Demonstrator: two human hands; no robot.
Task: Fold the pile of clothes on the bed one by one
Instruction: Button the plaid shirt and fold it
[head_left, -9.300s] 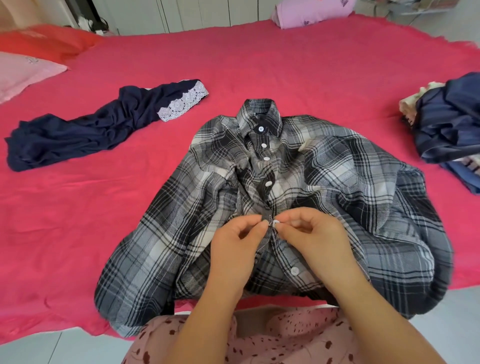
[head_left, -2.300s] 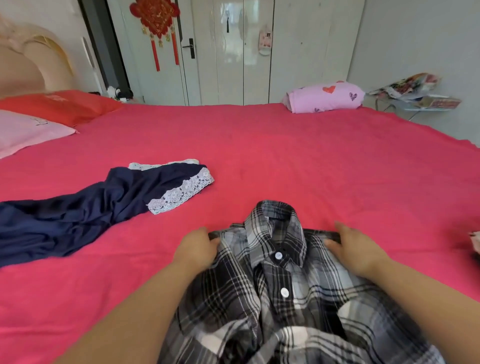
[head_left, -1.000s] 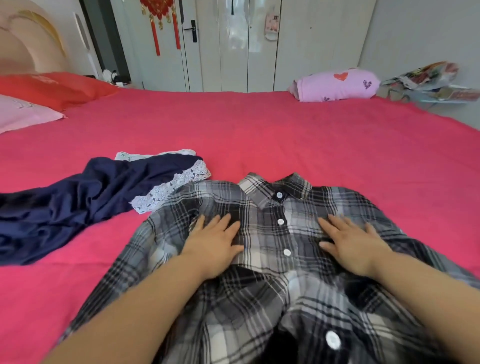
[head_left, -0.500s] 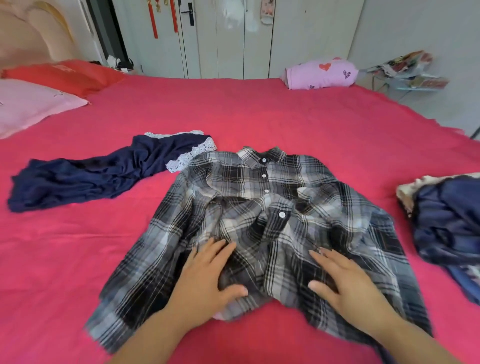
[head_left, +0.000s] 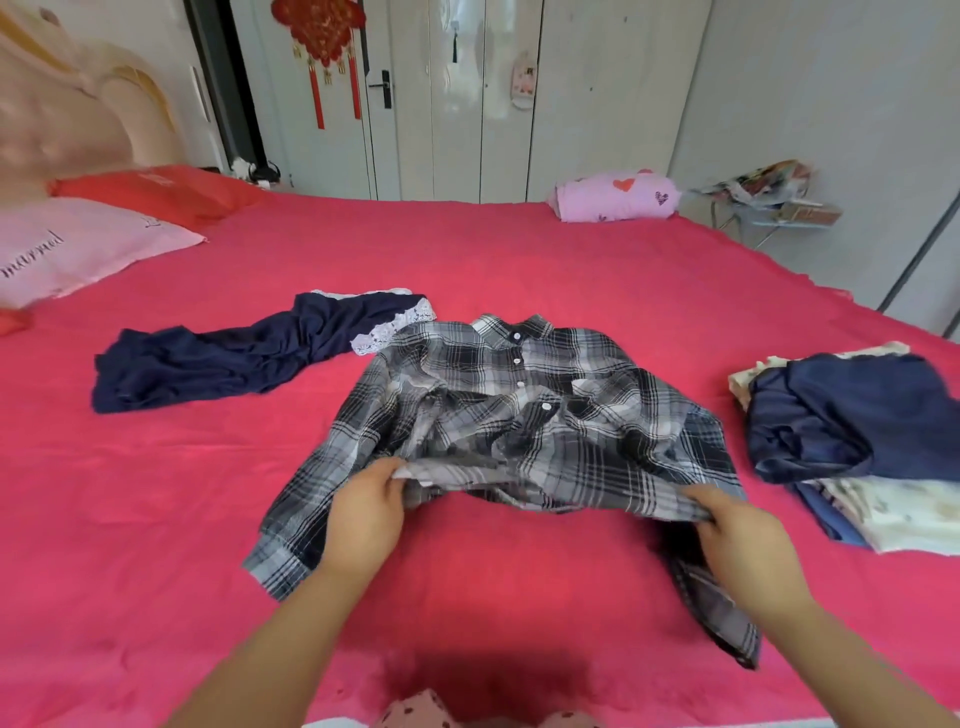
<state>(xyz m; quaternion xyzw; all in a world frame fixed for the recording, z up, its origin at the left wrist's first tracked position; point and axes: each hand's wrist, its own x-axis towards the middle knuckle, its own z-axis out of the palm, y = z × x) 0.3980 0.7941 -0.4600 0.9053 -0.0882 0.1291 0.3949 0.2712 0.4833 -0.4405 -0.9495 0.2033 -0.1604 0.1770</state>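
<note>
A grey and black plaid shirt (head_left: 524, 415) lies buttoned, front up, in the middle of the red bed (head_left: 519, 260), its collar pointing away from me. My left hand (head_left: 366, 514) grips the shirt's bottom hem at its left corner. My right hand (head_left: 737, 540) grips the hem at its right corner. The hem is lifted a little off the sheet between both hands. One sleeve trails down at the lower left, the other at the lower right.
A navy garment with white lace trim (head_left: 249, 351) lies to the left of the shirt. A pile of clothes (head_left: 857, 431), navy on top, sits at the right. Pink and red pillows (head_left: 78, 244) lie far left; a purple pillow (head_left: 615, 197) is at the far edge.
Both hands went from lying flat on the shirt's front to gripping its bottom hem and lifting it. The view has tilted up.
</note>
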